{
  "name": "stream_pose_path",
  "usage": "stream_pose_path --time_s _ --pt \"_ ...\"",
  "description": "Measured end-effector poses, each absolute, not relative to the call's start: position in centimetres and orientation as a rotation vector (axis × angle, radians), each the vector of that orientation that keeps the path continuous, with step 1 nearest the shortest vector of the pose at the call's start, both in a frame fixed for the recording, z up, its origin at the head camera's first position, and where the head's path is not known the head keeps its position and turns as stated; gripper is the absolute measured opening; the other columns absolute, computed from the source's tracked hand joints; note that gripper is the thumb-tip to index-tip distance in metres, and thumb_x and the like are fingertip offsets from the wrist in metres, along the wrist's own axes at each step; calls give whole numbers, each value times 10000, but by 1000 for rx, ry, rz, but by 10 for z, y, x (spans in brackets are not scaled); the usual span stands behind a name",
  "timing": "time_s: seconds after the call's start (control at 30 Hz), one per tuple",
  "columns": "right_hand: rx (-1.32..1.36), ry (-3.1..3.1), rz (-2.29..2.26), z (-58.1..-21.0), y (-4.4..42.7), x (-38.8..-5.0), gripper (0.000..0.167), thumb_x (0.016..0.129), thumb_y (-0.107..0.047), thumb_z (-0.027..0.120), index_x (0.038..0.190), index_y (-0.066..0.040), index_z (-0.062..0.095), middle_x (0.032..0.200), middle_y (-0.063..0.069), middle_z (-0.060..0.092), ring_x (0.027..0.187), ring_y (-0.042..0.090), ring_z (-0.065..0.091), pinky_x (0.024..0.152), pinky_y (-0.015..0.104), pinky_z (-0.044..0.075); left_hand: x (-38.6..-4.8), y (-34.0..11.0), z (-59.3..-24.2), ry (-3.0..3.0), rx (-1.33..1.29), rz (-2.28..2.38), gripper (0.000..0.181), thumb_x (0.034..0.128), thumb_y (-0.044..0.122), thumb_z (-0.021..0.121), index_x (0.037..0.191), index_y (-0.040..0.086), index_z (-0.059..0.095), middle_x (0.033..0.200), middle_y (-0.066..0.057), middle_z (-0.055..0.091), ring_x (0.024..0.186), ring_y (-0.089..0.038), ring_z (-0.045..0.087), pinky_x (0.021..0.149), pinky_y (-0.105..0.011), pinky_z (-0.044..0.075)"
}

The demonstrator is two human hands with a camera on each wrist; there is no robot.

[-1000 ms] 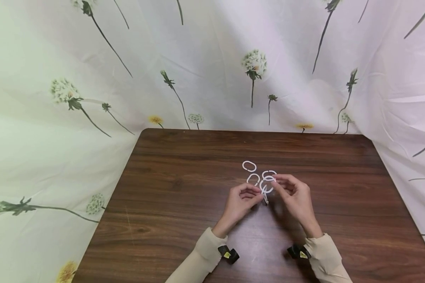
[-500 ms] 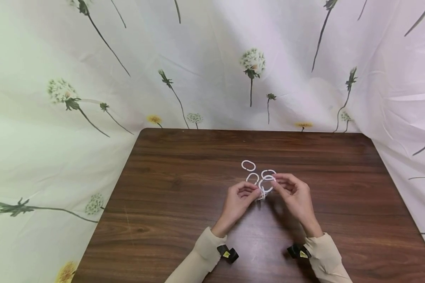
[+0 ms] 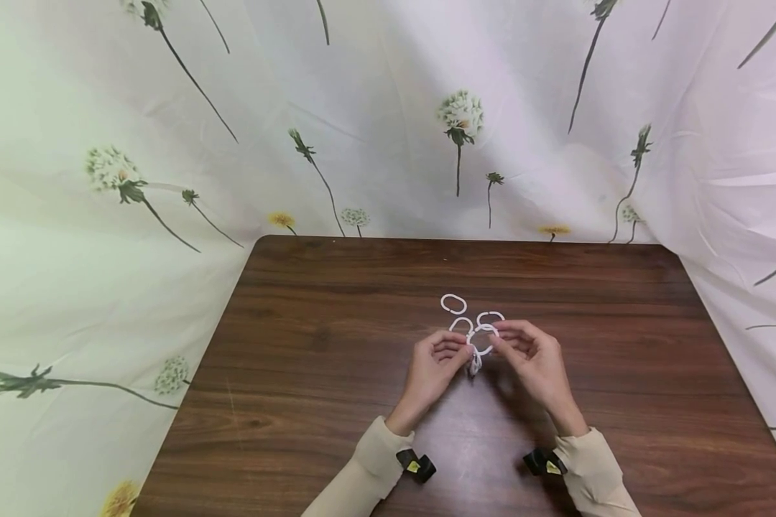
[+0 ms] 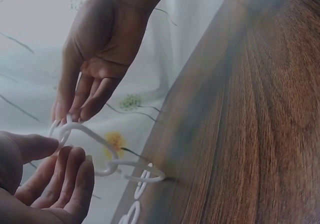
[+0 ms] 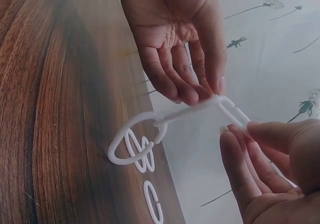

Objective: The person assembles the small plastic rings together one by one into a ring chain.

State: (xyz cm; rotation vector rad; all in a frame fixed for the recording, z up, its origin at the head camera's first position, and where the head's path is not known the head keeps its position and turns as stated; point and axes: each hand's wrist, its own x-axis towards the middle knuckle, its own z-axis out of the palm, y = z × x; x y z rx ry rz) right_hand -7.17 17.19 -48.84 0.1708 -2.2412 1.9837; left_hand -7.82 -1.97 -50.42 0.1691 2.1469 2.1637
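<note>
The white rings [image 5: 182, 112] look like smooth plastic with a faint sheen. The desk [image 3: 297, 359] has a dark brown wood-grain surface, smooth and glossy enough to carry a pale glare near its front. The backdrop [image 3: 375, 93] is printed cloth, softly creased. Both 2 sleeves [image 3: 356, 474] are matt cloth; the 2 black wrist pieces [image 3: 417, 465] look like plastic.

L hand [image 3: 435, 362] is covering pt of a loose link [image 3: 460, 320] just beyond & left of the held ring [image 3: 481, 354]; R hand [image 3: 538, 365] is hiding some of its rim. The bunched links [image 3: 475, 365], nearer than the ring, I'm failing to count, v. small & blurry. L sleeve [image 3: 365, 467] & R sleeve [image 3: 591, 463], well nearer, are running out of head view.
</note>
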Motion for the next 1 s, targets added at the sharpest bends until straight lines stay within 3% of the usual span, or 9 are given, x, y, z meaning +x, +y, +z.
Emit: stream_pose_path --time_s 0.07,0.3,0.47,0.73,1.0 --pt "184 -2250 1982 -488 171 -71 232 917 64 739 1143 90 697 971 262 747 814 11 745 745 238 642 -78 -20 -504 2135 158 2178 214 924 37 769 1091 -83 708 1017 -310 740 816 -25 681 769 -135 570" --pt "222 -2274 1975 -488 172 -72 213 939 36 727 1146 73 702 938 -120 758 830 49 756 741 283 651 -77 -21 -505 2111 132 2203 206 921 13 760 1085 -94 697 1008 -327 732 787 9 674 747 -124 563" --pt "224 -2278 1960 -489 174 -75 180 970 -1 705 1136 67 710 935 -110 769 796 123 777 721 309 654 -76 -22 -505 2096 126 2216 206 925 14 757 1087 -96 693 1009 -332 727 784 1 678 738 -123 561" --pt "199 -2295 1963 -489 182 -83 209 995 -20 677 1142 128 680 938 12 788 781 114 776 723 295 653 -75 -24 -507 2093 124 2228 201 928 23 758 1081 -91 694 1002 -330 726 784 -8 674 740 -125 560" --pt "72 -2249 2004 -493 191 -95 271 988 3 675 1162 206 625 902 -131 761 765 68 767 728 311 655 -74 -25 -505 2087 118 2234 201 929 28 757 1081 -88 694 1009 -329 728 784 -17 681 739 -130 565"
